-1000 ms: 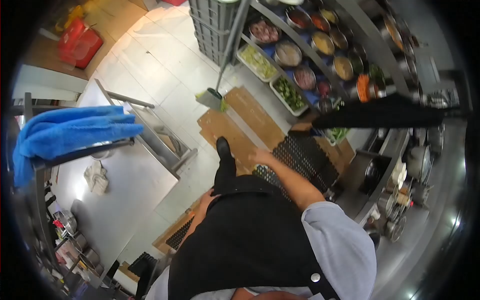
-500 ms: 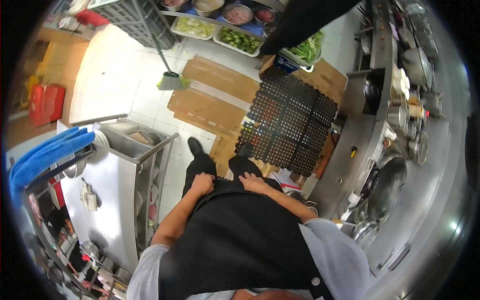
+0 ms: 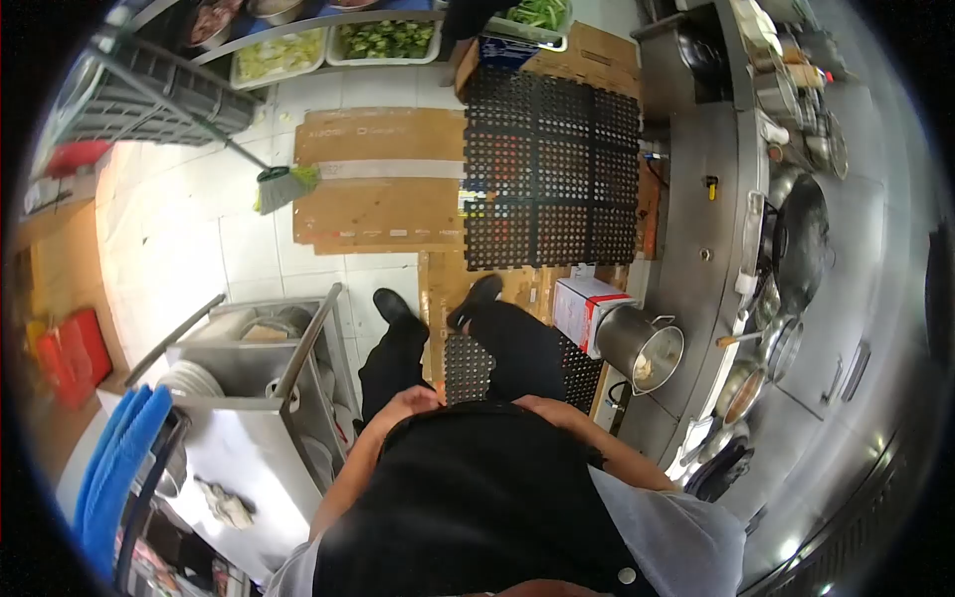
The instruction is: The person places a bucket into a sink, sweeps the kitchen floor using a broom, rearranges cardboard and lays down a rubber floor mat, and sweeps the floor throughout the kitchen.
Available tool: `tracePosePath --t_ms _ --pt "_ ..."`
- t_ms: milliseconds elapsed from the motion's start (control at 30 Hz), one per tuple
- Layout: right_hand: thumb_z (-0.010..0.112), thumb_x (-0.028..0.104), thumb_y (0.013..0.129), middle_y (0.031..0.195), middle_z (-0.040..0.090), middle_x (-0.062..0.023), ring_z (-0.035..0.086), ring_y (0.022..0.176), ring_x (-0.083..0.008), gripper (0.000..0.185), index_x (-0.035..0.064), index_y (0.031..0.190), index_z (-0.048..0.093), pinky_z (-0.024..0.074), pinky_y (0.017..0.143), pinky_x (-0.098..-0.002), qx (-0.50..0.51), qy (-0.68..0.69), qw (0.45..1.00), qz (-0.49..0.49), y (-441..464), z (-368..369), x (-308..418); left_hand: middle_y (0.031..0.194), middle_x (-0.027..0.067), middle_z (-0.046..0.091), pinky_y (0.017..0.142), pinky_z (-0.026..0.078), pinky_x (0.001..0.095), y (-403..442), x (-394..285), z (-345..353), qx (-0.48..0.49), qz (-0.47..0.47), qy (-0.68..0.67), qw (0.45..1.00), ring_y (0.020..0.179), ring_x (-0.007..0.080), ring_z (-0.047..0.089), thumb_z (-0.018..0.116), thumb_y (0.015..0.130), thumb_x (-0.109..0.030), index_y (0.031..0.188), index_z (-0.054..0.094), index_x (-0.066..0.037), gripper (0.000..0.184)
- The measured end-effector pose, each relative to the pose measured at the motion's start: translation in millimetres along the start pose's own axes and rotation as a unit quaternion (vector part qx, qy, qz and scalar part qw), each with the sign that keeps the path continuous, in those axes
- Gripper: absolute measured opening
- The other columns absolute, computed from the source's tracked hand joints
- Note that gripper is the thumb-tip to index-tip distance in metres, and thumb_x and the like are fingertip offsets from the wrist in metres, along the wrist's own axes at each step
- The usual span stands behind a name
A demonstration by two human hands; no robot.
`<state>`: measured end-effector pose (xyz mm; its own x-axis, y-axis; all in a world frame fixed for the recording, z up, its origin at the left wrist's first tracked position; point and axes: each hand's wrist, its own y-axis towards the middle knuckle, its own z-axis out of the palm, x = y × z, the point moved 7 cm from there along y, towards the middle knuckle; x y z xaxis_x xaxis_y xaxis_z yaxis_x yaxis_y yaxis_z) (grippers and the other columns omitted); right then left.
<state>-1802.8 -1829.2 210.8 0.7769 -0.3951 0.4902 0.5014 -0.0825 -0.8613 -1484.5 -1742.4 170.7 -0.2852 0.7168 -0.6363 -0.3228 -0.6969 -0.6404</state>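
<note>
My left hand [image 3: 411,401] is at the left edge of the black apron [image 3: 477,488], near waist height, its fingers bent against the cloth. On the other side my right hand [image 3: 545,408] lies at the apron's right edge, its fingertips hidden by the dark cloth. Whether either hand grips the fabric cannot be made out. Below them, my black shoes [image 3: 396,305] stand apart, one on white tile and the other on cardboard.
A broom [image 3: 284,187] leans across the tiles beside flat cardboard [image 3: 378,209] and a black perforated mat [image 3: 552,169]. A steel pot [image 3: 637,348] stands right of my legs, near the stove counter [image 3: 701,269]. At left is a steel cart [image 3: 239,438] with a blue cloth [image 3: 119,478].
The view has turned, so the mat and cardboard now lie straight ahead. My right hand, earlier stretched out over the floor, is back at the apron. The steel pot has come into view.
</note>
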Motion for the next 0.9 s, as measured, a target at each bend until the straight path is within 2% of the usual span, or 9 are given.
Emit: tracePosePath --t_ms 33,133,233,300,333,467,567,833,900 --pt "0.059 0.033 0.103 0.123 0.072 -0.0122 0.065 0.115 -0.0227 0.040 0.0080 0.132 0.069 0.0470 0.106 -0.0378 -0.020 -0.119 0.992 -0.035 7.0 1.4 2.7 0.124 0.0093 0.068 0.098 0.056 0.0427 20.9 31.7 -3.9 -0.018 -0.165 -0.170 0.971 0.108 0.0251 0.068 0.066 0.103 -0.023 0.126 0.063 -0.007 0.028" --pt "0.065 0.030 0.102 0.118 0.074 -0.0116 0.065 0.116 -0.0208 0.042 0.0066 0.136 0.066 0.0491 0.104 -0.0363 0.090 0.026 0.992 0.083 66.8 -2.1 -29.2 0.134 0.0114 0.059 0.089 0.058 0.0494 84.0 73.5 -65.6 -0.176 -0.198 -0.290 0.920 0.107 0.0312 0.065 0.065 0.102 -0.028 0.134 0.056 -0.014 0.036" --pt "0.068 0.030 0.099 0.090 0.074 -0.0040 0.072 0.074 -0.0154 0.025 0.0049 0.098 0.070 0.0567 0.063 -0.0375 -0.166 0.105 0.970 0.140 96.5 -76.4 -33.0 0.137 0.0121 0.055 0.092 0.055 0.0524 174.6 128.4 -151.8 -0.256 -0.181 -0.285 0.906 0.112 0.0331 0.061 0.064 0.101 -0.037 0.146 0.048 -0.014 0.053" --pt "0.071 0.028 0.093 0.084 0.074 -0.0151 0.074 0.075 -0.0339 0.022 0.0061 0.098 0.070 0.0586 0.069 -0.0475 -0.442 -0.202 0.872 -0.057 133.7 -140.7 -63.0 0.146 0.0140 0.049 0.094 0.053 0.0518 220.9 136.2 -201.4 -0.301 -0.171 -0.226 0.911 0.118 0.0332 0.057 0.062 0.100 -0.041 0.149 0.046 -0.015 0.058" --pt "0.072 0.032 0.092 0.104 0.075 -0.0202 0.073 0.095 -0.0419 0.033 0.0075 0.113 0.071 0.0580 0.084 -0.0512 -0.454 -0.217 0.863 0.045 132.2 -164.9 -50.6 0.151 0.0160 0.046 0.097 0.052 0.0535 248.1 155.9 -232.8 -0.318 -0.177 -0.230 0.903 0.118 0.0350 0.056 0.061 0.101 -0.042 0.151 0.044 -0.014 0.060" --pt "0.074 0.037 0.090 0.127 0.068 -0.0248 0.066 0.117 -0.0429 0.054 0.0098 0.135 0.063 0.0529 0.100 -0.0502 -0.517 -0.255 0.814 0.066 178.5 -194.5 -101.4 0.169 0.0216 0.023 0.109 0.044 0.0605 324.3 177.7 -327.7 -0.367 -0.157 -0.230 0.888 0.139 0.0469 0.044 0.063 0.099 -0.045 0.163 0.030 -0.017 0.077" --pt "0.076 0.040 0.087 0.142 0.058 -0.0268 0.056 0.132 -0.0435 0.071 0.0116 0.149 0.053 0.0468 0.110 -0.0491 -0.472 -0.183 0.856 0.106 197.0 -230.9 -124.2 0.170 0.0191 0.017 0.112 0.039 0.0634 361.2 201.7 -375.6 -0.434 -0.153 -0.298 0.836 0.144 0.0485 0.038 0.067 0.096 -0.048 0.164 0.027 -0.023 0.082" --pt "0.074 0.039 0.088 0.131 0.066 -0.0234 0.064 0.121 -0.0399 0.058 0.0079 0.136 0.063 0.0514 0.100 -0.0510 -0.548 -0.214 0.809 -0.016 282.0 -312.0 -134.7 0.163 0.0102 0.036 0.111 0.037 0.0658 423.4 262.7 -411.9 -0.545 -0.166 -0.336 0.750 0.150 0.0381 0.031 0.062 0.095 -0.058 0.159 0.037 -0.022 0.077" --pt "0.076 0.043 0.087 0.126 0.070 -0.0232 0.066 0.118 -0.0403 0.060 0.0065 0.133 0.066 0.0536 0.099 -0.0474 -0.521 -0.040 0.852 -0.011 329.6 -315.4 -103.8 0.157 0.0107 0.045 0.109 0.041 0.0633 498.5 334.5 -514.0 -0.398 -0.074 -0.193 0.894 0.142 0.0391 0.042 0.057 0.098 -0.057 0.154 0.042 -0.019 0.070"
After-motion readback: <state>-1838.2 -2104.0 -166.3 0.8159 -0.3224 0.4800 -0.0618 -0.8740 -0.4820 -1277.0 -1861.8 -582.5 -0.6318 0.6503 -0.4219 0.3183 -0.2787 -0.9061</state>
